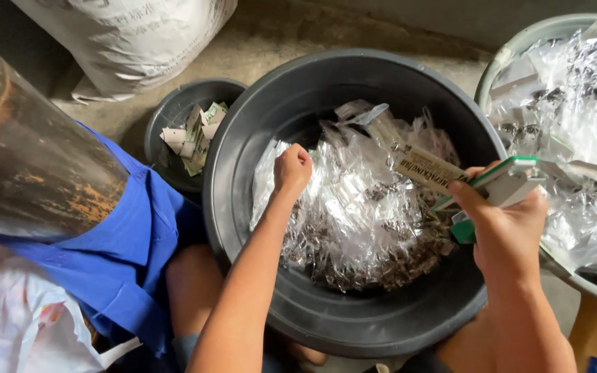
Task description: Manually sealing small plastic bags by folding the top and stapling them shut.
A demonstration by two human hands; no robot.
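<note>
Hands over the big black tub (pixel 243 228): left hand (pixel 291 169) fisted in the heap of clear packets (pixel 361 214), right hand (pixel 509 224) clamped on a green-and-white stapler (pixel 502 183) with a paper card (pixel 428 170); most packets look unhandled, more fill the grey tub (pixel 513 52), paper scraps sit in the small bucket (pixel 164 114) beyond.
</note>
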